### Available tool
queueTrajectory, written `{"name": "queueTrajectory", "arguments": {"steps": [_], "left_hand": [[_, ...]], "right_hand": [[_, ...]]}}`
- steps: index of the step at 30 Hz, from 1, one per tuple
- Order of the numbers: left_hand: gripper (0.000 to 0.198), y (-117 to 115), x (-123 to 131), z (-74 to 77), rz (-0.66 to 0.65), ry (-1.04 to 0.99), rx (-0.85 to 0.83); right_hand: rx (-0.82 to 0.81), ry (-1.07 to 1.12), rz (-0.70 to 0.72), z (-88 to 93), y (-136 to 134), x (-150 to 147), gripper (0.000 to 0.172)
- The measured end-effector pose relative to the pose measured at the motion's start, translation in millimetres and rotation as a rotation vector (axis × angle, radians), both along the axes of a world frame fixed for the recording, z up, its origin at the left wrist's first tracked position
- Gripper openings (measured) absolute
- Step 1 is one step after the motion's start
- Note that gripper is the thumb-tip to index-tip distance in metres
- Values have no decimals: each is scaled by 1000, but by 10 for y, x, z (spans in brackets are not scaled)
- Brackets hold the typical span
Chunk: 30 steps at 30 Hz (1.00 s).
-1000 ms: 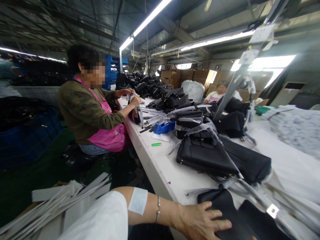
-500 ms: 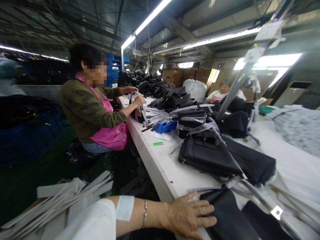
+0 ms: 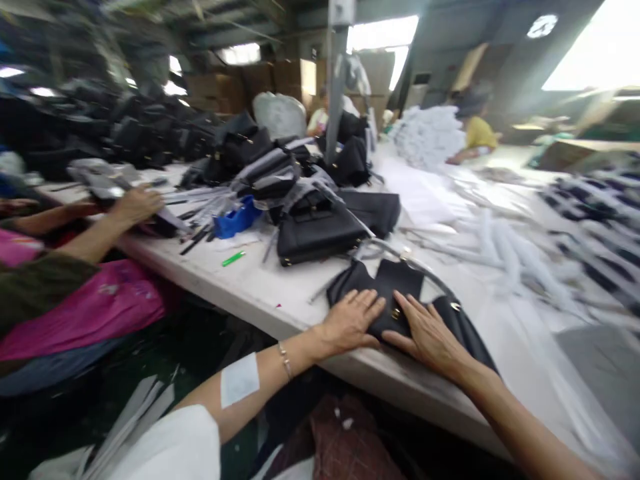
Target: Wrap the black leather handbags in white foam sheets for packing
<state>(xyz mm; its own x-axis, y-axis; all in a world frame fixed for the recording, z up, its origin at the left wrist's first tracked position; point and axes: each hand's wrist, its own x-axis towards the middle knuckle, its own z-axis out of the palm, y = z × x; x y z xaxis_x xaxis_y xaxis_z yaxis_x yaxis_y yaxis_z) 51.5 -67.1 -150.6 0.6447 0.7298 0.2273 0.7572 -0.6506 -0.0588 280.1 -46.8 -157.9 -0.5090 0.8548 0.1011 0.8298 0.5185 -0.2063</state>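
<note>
A black handbag (image 3: 395, 280) lies near the front edge of the white table (image 3: 280, 293), its wrapped strap looping out behind and to the right. My left hand (image 3: 350, 320) rests flat on its left part, fingers stretched out. Over its front, beside a small gold clasp, my right hand (image 3: 425, 333) is spread with the thumb apart. Neither hand grips anything. Just behind lies another black bag (image 3: 320, 233) with a wrapped handle. Parts of the near bag are hidden under my hands.
At the left a co-worker's hand (image 3: 133, 207) works on a wrapped item. A green pen-like tool (image 3: 233, 259) and a blue object (image 3: 237, 217) lie on the table. White strips (image 3: 135, 413) stand at lower left. A metal post (image 3: 335, 87) rises behind the bags.
My view has swung to the right. My right hand has come into view on the bag. My left hand remains at the bag, fingers spread.
</note>
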Motion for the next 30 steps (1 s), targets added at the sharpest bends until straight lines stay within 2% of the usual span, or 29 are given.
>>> {"name": "queueTrajectory", "arguments": {"steps": [3, 6, 9, 12, 16, 19, 22, 25, 28, 30], "left_hand": [[85, 139, 3, -200, -7, -14, -90], [84, 155, -25, -227, -12, 8, -96], [87, 108, -29, -135, 6, 51, -85], [87, 121, 37, 23, 0, 66, -82], [84, 270, 232, 176, -94, 23, -18], [80, 401, 355, 82, -190, 18, 29], [78, 471, 390, -129, -191, -23, 66], [80, 466, 370, -279, -171, -78, 151], [89, 430, 322, -296, -192, -84, 224], [93, 419, 277, -275, -260, -70, 258]], "right_hand": [[-185, 25, -3, 315, 133, 15, 95], [-224, 54, -4, 435, 207, 92, 93], [-196, 42, -4, 338, 192, 145, 90], [-184, 50, -19, 202, 170, 165, 92], [-231, 72, -15, 189, 196, 188, 92], [-269, 102, -26, 263, 241, 230, 94], [-292, 132, -33, 332, 241, 288, 92], [-230, 136, -21, 334, 187, 342, 93], [-190, 116, -2, 262, 132, 380, 91], [-198, 123, 12, 228, 121, 398, 88]]}}
